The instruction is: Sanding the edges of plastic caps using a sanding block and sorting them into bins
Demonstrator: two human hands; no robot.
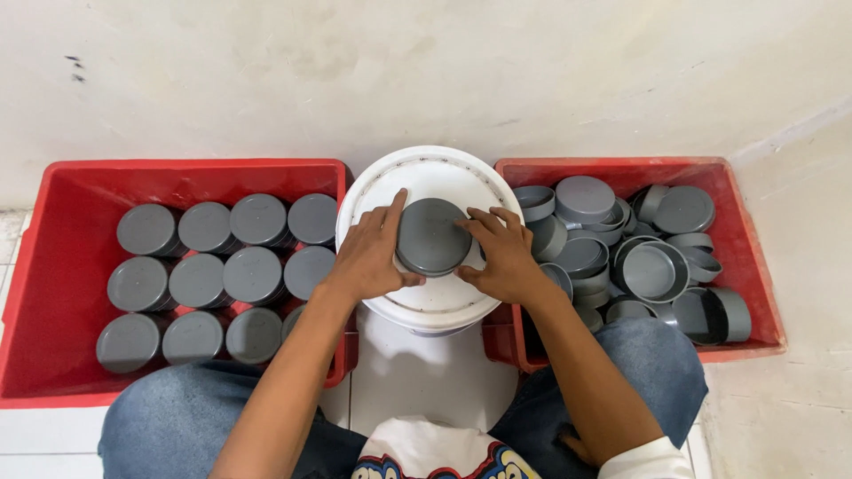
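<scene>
Head view: we note a round, matte grey plastic cap point(432, 236) lying flat on the smooth white lid of a bucket point(373, 191), between two red plastic crates. Our left hand point(371, 257) presses against the cap's left edge, fingers together with the thumb under its lower rim; our right hand point(502, 255) grips the right edge, fingertips curled onto the cap. The left crate point(53, 266) holds grey capped pieces standing in neat rows point(222, 275). The right crate point(745, 257) holds a loose, tumbled heap of grey caps point(639, 257), many showing hollow insides.
</scene>
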